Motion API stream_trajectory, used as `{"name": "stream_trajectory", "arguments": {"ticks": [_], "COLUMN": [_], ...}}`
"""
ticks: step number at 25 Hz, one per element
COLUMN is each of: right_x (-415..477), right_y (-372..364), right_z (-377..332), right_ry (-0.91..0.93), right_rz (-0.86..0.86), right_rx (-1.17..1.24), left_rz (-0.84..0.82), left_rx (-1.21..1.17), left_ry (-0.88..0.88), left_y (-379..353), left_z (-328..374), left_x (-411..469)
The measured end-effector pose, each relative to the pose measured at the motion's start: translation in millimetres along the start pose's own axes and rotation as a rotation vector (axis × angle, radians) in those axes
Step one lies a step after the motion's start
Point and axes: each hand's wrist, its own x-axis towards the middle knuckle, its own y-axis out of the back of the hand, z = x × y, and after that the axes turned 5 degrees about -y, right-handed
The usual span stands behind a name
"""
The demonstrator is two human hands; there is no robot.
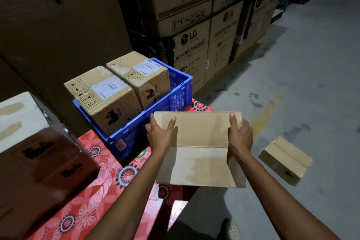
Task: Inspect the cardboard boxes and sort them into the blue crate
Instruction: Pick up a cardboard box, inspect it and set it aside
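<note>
1. Both hands are gripping the plain brown cardboard box [200, 148] by its short ends. They're holding it up over the near right edge of the bench with the red floral cloth [93, 191], just near-right of the blue plastic crate [171, 99].
2. Left hand [160, 134] is clamping the left end, thumb lying on the top face and fingers wrapping round the side. Right hand [240, 134] is mirroring it, and both forearms are reaching straight forward.
3. I'd be tilting it slowly, checking every face and the seam before loading.
4. Two labelled cardboard boxes [109, 95] are already filling most of the crate, so you're probably stacking this one on top. Keep it level.
</note>
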Motion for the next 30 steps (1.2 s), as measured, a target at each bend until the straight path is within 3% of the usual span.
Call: {"name": "stream_trajectory", "arguments": {"ticks": [5, 9, 12, 17, 22, 30], "right_x": [-28.1, -58.2, -65.5, -49.8, -41.1, -32.1], "right_y": [23.4, 25.6, 31.9, 27.0, 15.6, 14.0], "right_z": [-1.5, 38.0, 45.1, 14.8, 1.9, -2.9], "right_ry": [0.027, -0.019, -0.002, 0.127, 0.033, 0.048], "right_rz": [0.008, 0.012, -0.004, -0.079, -0.146, -0.199], "right_rx": [0.090, 0.045, -0.045, -0.335, -0.520, -0.624], "left_rz": [0.078, 0.028, -0.054, -0.216, -0.353, -0.329], "left_rx": [-0.197, -0.187, -0.095, 0.372, 0.458, 0.509], "left_ry": [-0.003, 0.048, 0.026, -0.184, -0.083, -0.062], "left_y": [25.5, 33.6, 45.6, 51.0, 40.5, 32.7], "left_z": [1.2, -28.4, -32.3, -6.7, 2.7, 5.1], "left_x": [-16.6, -41.5, -46.5, -22.5, -7.9, -7.3]}}
